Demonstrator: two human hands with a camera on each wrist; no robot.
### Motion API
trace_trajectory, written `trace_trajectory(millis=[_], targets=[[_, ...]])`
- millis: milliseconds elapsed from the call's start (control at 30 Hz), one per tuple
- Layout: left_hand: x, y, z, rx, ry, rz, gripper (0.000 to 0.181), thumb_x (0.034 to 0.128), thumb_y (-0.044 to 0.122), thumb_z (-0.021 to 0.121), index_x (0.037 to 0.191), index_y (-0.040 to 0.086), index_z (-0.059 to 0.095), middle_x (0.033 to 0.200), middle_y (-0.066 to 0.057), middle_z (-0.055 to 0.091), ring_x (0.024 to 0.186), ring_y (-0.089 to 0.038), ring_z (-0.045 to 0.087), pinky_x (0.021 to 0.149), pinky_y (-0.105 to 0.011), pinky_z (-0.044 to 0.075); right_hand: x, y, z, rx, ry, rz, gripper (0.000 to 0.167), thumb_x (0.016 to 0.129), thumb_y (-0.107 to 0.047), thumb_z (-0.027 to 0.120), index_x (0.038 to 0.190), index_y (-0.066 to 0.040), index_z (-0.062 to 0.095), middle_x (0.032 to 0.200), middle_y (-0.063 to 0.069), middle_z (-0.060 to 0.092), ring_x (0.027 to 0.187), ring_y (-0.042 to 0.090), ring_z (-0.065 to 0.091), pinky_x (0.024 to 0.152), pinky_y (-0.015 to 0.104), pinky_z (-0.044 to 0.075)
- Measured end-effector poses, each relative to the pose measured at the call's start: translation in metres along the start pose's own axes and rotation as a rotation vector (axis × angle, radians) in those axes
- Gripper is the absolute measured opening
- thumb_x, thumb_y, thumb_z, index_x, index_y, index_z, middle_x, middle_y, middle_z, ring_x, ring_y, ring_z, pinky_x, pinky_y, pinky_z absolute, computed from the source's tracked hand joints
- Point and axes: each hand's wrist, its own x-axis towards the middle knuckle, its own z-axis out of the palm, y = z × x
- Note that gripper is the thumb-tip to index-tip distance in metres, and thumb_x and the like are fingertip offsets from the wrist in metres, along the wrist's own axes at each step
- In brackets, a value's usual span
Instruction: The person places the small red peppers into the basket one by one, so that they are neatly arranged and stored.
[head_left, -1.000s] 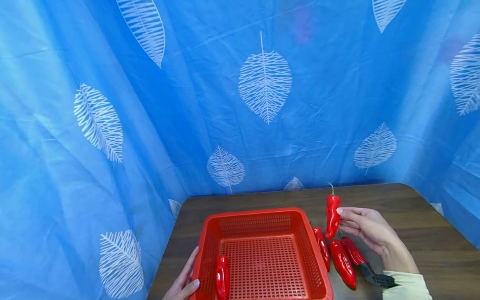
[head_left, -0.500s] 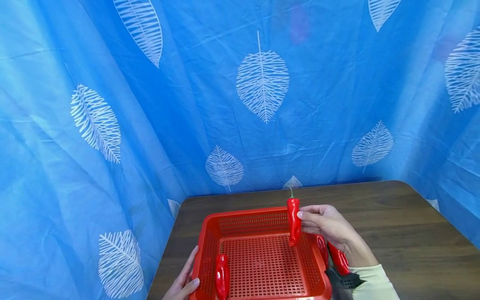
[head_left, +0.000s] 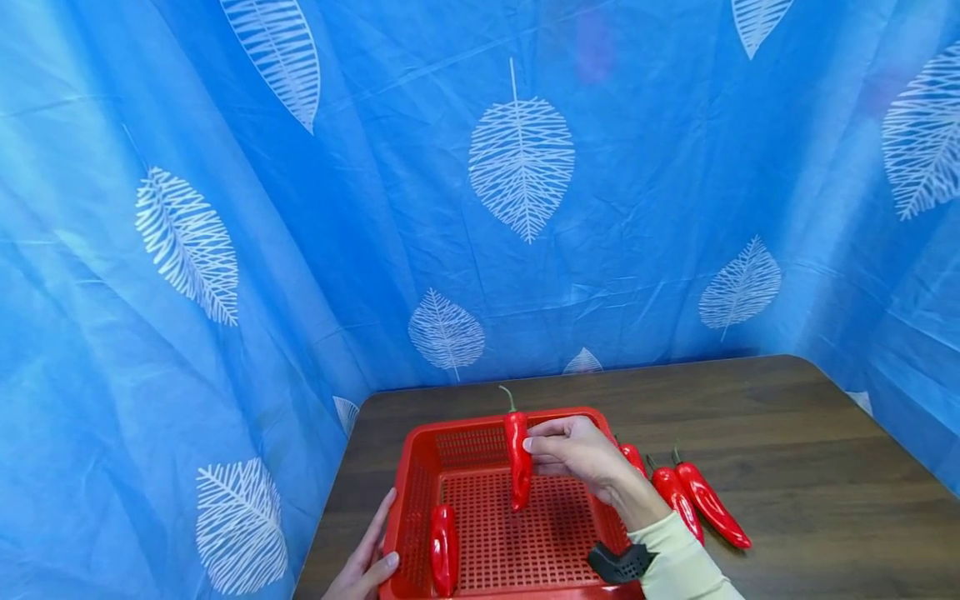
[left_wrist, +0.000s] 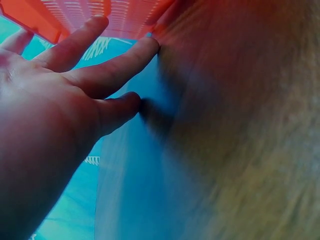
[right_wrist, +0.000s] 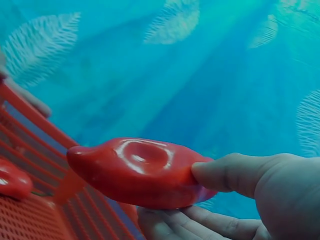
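My right hand (head_left: 581, 458) pinches a red chili pepper (head_left: 518, 462) between thumb and fingers. The pepper hangs upright over the red plastic basket (head_left: 487, 546), green stem up. In the right wrist view the same pepper (right_wrist: 140, 175) lies across the fingertips, with the thumb pressed on its side. My left hand (head_left: 360, 571) rests at the basket's left wall. Its fingers are spread and fairly straight in the left wrist view, the fingertips (left_wrist: 97, 22) by the mesh wall. Another red pepper (head_left: 444, 550) lies inside the basket along its left side.
Several red peppers lie on the brown wooden table (head_left: 810, 467) right of the basket, one pepper (head_left: 711, 504) outermost. My right forearm partly covers them. A black strap (head_left: 621, 562) sits on the right wrist. Blue curtain (head_left: 637, 208) with white leaf prints hangs behind.
My right hand has carried the pepper leftward from over the table to above the basket's middle. Its arm uncovers the table peppers at right. The left hand has stayed at the basket.
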Motion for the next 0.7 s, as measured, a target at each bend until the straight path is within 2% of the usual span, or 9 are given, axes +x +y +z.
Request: trace_trajectory(millis=[200, 400, 533, 700], targets=[[0.001, 0.001, -0.001, 0.006, -0.021, 0.013, 0.082, 0.1199, 0.020, 0.039, 0.169, 0.036, -0.025, 0.173, -0.001, 0.035, 0.149, -0.028, 0.056, 0.119, -0.060, 0.048, 0.009, 0.011, 0.027, -0.041, -0.020, 0.042, 0.043, 0.101, -0.014, 0.077, 0.134, 0.013, 0.067, 0.118, 0.020, 0.081, 0.107, 0.030, 0.081, 0.098, 0.052, 0.066], [-0.001, 0.000, -0.001, 0.003, -0.017, 0.008, 0.082, 0.1200, 0.021, 0.040, 0.170, 0.038, -0.022, 0.171, 0.001, 0.038, 0.149, -0.028, 0.057, 0.120, -0.059, 0.048, 0.019, 0.034, 0.056, -0.046, -0.055, 0.114, 0.037, 0.100, -0.008, 0.077, 0.129, 0.013, 0.070, 0.114, 0.018, 0.081, 0.105, 0.030, 0.081, 0.093, 0.053, 0.067], [-0.002, 0.001, 0.000, 0.002, -0.005, 0.005, 0.082, 0.1203, 0.022, 0.039, 0.169, 0.037, -0.024, 0.172, 0.001, 0.036, 0.149, -0.028, 0.056, 0.120, -0.060, 0.047, 0.023, 0.047, 0.072, -0.029, -0.086, 0.161, 0.024, 0.100, -0.003, 0.075, 0.120, 0.011, 0.074, 0.107, 0.015, 0.082, 0.100, 0.027, 0.081, 0.089, 0.048, 0.069], [-0.001, 0.001, 0.002, 0.007, 0.002, 0.006, 0.082, 0.1201, 0.022, 0.040, 0.170, 0.036, -0.024, 0.175, -0.004, 0.030, 0.149, -0.030, 0.056, 0.119, -0.061, 0.048, 0.023, 0.055, 0.079, -0.002, -0.096, 0.220, 0.015, 0.100, -0.002, 0.073, 0.111, 0.007, 0.076, 0.100, 0.012, 0.082, 0.090, 0.020, 0.080, 0.083, 0.039, 0.070]])
